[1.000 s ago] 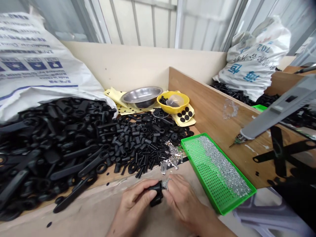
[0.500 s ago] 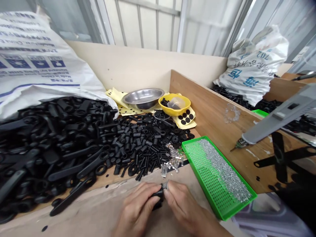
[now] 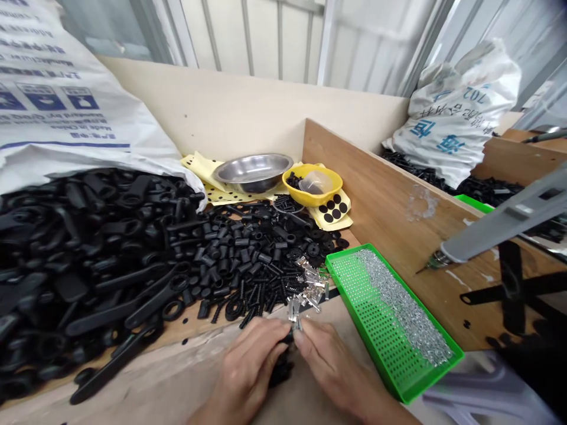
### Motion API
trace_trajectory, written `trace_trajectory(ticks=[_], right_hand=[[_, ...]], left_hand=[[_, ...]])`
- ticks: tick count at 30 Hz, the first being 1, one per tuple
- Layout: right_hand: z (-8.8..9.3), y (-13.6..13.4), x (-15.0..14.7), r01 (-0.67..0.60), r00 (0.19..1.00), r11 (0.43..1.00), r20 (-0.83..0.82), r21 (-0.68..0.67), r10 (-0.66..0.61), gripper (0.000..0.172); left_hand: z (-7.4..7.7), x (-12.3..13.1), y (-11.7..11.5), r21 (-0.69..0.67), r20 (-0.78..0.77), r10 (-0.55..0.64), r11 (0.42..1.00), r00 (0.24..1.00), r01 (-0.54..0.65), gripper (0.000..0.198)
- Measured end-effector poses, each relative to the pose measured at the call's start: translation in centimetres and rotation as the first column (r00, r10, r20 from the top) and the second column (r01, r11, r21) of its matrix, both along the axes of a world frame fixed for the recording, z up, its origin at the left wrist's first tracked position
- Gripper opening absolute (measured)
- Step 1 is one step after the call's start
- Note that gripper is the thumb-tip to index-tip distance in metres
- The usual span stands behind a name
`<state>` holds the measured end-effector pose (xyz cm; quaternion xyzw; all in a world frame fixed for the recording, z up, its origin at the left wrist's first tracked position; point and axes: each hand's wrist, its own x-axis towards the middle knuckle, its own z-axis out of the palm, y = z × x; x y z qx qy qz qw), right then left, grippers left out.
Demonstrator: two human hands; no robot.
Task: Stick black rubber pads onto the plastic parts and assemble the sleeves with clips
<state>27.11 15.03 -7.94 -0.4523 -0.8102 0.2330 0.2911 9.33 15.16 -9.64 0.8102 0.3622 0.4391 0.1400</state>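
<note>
My left hand (image 3: pixel 250 363) is closed around a black plastic part (image 3: pixel 280 370), most of it hidden under the fingers. My right hand (image 3: pixel 328 363) pinches a small silver metal clip (image 3: pixel 296 324) between thumb and forefinger, against the top of the black part. The fingertips of both hands nearly meet. Just beyond them lies a loose pile of silver metal clips (image 3: pixel 313 290), beside black screws (image 3: pixel 261 293) and short black tubes (image 3: pixel 239 242).
Black wrench-shaped handles (image 3: pixel 150 295) spill from a white sack (image 3: pixel 101 118) at left. A green tray (image 3: pixel 361 319) of small silver pieces stands right, below a grey electric screwdriver (image 3: pixel 487 236). Behind are a steel bowl (image 3: pixel 254 171) and a yellow bowl (image 3: pixel 313 195).
The view has shifted slightly. My hands still hold the parts together, with the right fingertips now a little higher on the metal clip and the black part more covered.
</note>
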Motion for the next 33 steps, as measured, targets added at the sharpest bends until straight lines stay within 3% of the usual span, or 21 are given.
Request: trace_trajectory(ticks=[6, 14, 18, 22, 26, 30, 33], right_hand=[[-0.3, 1.0, -0.4, 0.003, 0.989, 1.000, 0.145, 0.019, -0.006, 0.022], [0.1, 2.1, 0.4, 0.178, 0.970, 0.984, 0.166, 0.005, -0.176, 0.022], [-0.4, 2.9, 0.0, 0.182, 0.944, 0.977, 0.258, 0.111, -0.206, 0.020], [-1.1, 4.1, -1.0, 0.225, 0.857, 0.945, 0.413, 0.237, -0.307, 0.013], [-1.8, 5.1, -1.6, 0.236, 0.807, 0.919, 0.464, 0.315, -0.366, 0.006], [-2.0, 5.7, -1.6, 0.224, 0.787, 0.911, 0.487, 0.347, -0.379, 0.011], [-2.1, 5.9, -1.7, 0.207, 0.787, 0.912, 0.493, 0.353, -0.370, 0.011]], left_hand=[[-0.5, -0.3, 1.5, -0.058, 0.012, -0.007, 0.998, 1.000, 0.007, 0.023], [-1.4, -0.1, 2.4, -0.195, -0.054, 0.078, 0.977, 0.996, -0.087, 0.016], [-2.1, 0.1, 2.4, -0.178, -0.053, 0.068, 0.981, 0.996, -0.077, 0.019], [-1.8, -0.5, 2.1, -0.163, -0.043, 0.063, 0.984, 0.997, -0.069, 0.022], [-0.6, -3.2, 2.2, -0.133, -0.133, 0.214, 0.964, 0.968, -0.232, 0.019], [-0.1, -6.5, 2.9, -0.019, -0.214, 0.444, 0.889, 0.870, -0.458, 0.025], [-0.3, -7.4, 3.1, -0.028, -0.288, 0.465, 0.870, 0.838, -0.492, 0.026]])
